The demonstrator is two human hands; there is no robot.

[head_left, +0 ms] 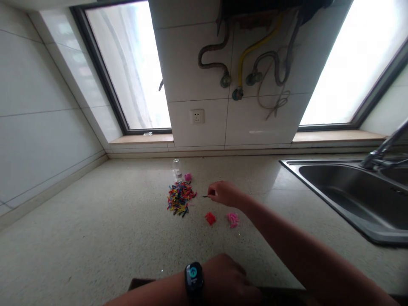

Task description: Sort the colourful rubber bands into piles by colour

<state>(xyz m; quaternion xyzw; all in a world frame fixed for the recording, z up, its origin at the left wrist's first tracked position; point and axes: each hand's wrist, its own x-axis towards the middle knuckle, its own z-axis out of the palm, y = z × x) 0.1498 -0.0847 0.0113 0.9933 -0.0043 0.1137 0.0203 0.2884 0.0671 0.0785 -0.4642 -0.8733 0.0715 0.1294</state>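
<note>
My right hand (222, 192) is closed in a pinch on a small dark strip (205, 196), which it holds above the counter. Left of it lies a heap of small multicoloured strips (180, 198). Closer to me are a small red pile (210, 218) and a small pink pile (233, 219) of similar pieces. Behind the heap are a clear bottle (177, 170) and a pink lump, perhaps its cap (188, 177). My left hand (225, 278), with a black smartwatch (194, 276) on its wrist, is near the counter's front edge; its fingertips are dark and hard to make out.
A speckled pale counter (111, 229) carries everything. A steel sink (344, 187) with a tap (379, 155) is set in at the right. Against the tiled wall are a socket (196, 116) and hoses (245, 53) with valves; windows stand on both sides.
</note>
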